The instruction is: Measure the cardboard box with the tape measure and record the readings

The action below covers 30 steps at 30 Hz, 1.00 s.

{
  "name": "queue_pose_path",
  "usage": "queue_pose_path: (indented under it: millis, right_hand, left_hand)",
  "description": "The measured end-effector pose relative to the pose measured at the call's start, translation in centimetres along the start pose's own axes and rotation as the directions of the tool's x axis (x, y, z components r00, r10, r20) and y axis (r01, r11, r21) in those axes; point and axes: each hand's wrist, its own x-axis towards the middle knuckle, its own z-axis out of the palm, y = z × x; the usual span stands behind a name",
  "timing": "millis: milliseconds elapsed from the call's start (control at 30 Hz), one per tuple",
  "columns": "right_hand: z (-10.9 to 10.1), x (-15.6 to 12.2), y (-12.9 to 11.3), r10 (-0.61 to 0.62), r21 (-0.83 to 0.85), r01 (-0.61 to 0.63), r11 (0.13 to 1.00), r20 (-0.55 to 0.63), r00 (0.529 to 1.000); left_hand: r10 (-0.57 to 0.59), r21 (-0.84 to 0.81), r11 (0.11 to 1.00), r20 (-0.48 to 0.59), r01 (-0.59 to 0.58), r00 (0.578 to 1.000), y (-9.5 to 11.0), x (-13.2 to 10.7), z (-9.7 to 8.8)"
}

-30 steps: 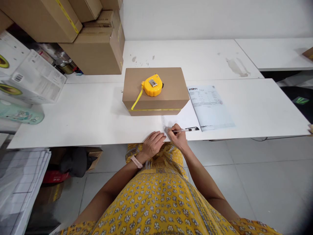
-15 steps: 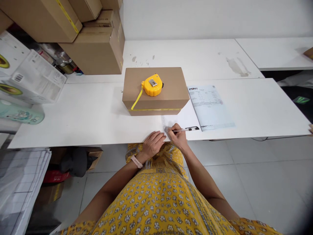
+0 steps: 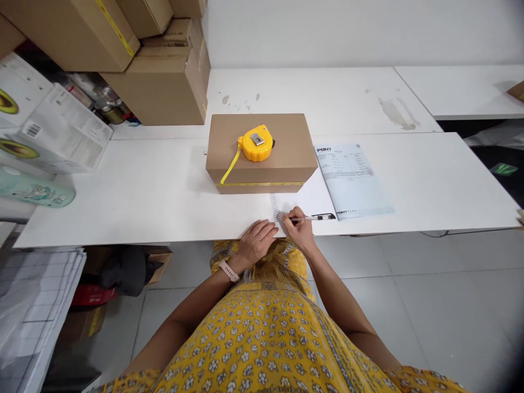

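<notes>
My right hand (image 3: 299, 229) is closed around a pen (image 3: 317, 218), its tip down on a spiral notebook (image 3: 319, 194) near the wire binding. Flat at the desk's front edge lies my left hand (image 3: 256, 240), fingers stretched out by the notebook's lower left corner. Behind both hands stands a closed cardboard box (image 3: 286, 142), which covers the upper part of the notebook. On top of the box rests a yellow tape measure (image 3: 256, 143), its yellow strap trailing toward the front left. A printed blue-white sheet (image 3: 354, 183) lies right of the notebook.
Stacked cardboard boxes (image 3: 159, 87) rise at the back left of the white desk (image 3: 426, 185). White cartons with avocado pictures (image 3: 61, 125) and a mint-green bottle (image 3: 36, 187) are at the far left. Below left, a clear-wrapped checked item (image 3: 36, 311) juts out.
The view has shifted very slightly. My right hand and the pen stay at nearly the same spot on the notebook; my left hand has not visibly moved.
</notes>
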Motion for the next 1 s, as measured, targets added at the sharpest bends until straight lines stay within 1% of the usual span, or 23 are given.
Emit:
queue_pose_path:
  millis: [100, 233, 467, 533, 600, 667, 733, 767, 800, 867, 933, 1000]
  right_hand:
    - [-0.1, 0.0, -0.2, -0.017, -0.017, 0.017, 1.0, 0.007, 1.0]
    - [-0.2, 0.0, -0.4, -0.016, -0.026, 0.017, 1.0, 0.01, 1.0]
    - [0.2, -0.1, -0.1, -0.025, 0.012, 0.025, 1.0, 0.001, 1.0]
    - [0.2, -0.1, -0.1, -0.014, 0.038, 0.015, 0.999, -0.045, 0.999]
    - [-0.2, 0.2, -0.2, -0.003, 0.049, 0.01, 0.999, -0.133, 0.991]
    - [-1.0, 1.0, -0.3, -0.024, -0.008, 0.023, 1.0, -0.193, 0.981]
    - [-2.1, 2.3, -0.1, -0.098, -0.171, 0.064, 0.983, -0.195, 0.976]
    - [-2.8, 2.9, 0.2, -0.152, -0.284, 0.098, 0.954, -0.173, 0.973]
    - [-3.4, 3.6, 0.5, -0.209, -0.402, 0.138, 0.905, -0.139, 0.968]
    - [-4.5, 4.7, 1.4, -0.3, -0.606, 0.207, 0.768, -0.056, 0.952]
    - [-5.1, 5.4, 2.4, -0.328, -0.723, 0.223, 0.654, -0.004, 0.945]
    - [-5.2, 5.9, 3.4, -0.328, -0.788, 0.195, 0.584, -0.009, 0.945]
  left_hand:
    - [0.003, 0.003, 1.0, -0.011, -0.003, 1.0, 0.0, 0.1, -0.1]
    - [0.036, 0.041, 0.999, -0.048, -0.034, 0.998, 0.1, 0.2, -0.2]
    - [0.019, 0.024, 1.0, -0.023, -0.018, 1.0, 0.1, 0.1, -0.2]
    - [0.018, 0.024, 1.0, -0.015, -0.018, 1.0, 0.1, 0.0, -0.2]
    - [0.016, 0.021, 1.0, -0.012, -0.016, 1.0, 0.1, 0.0, -0.2]
    - [0.019, 0.017, 1.0, -0.015, -0.019, 1.0, 0.0, -0.1, -0.2]
    - [0.02, 0.017, 1.0, -0.023, -0.019, 1.0, -0.1, -0.1, 0.0]
    - [0.019, 0.019, 1.0, -0.026, -0.019, 0.999, -0.1, -0.2, 0.1]
    - [0.02, 0.024, 1.0, -0.03, -0.019, 0.999, -0.2, -0.2, 0.2]
    - [0.031, 0.047, 0.999, -0.057, -0.028, 0.998, -0.1, -0.2, 0.3]
    - [0.048, 0.076, 0.996, -0.098, -0.04, 0.994, 0.0, -0.2, 0.3]
    - [0.059, 0.098, 0.994, -0.141, -0.045, 0.988, 0.1, -0.1, 0.4]
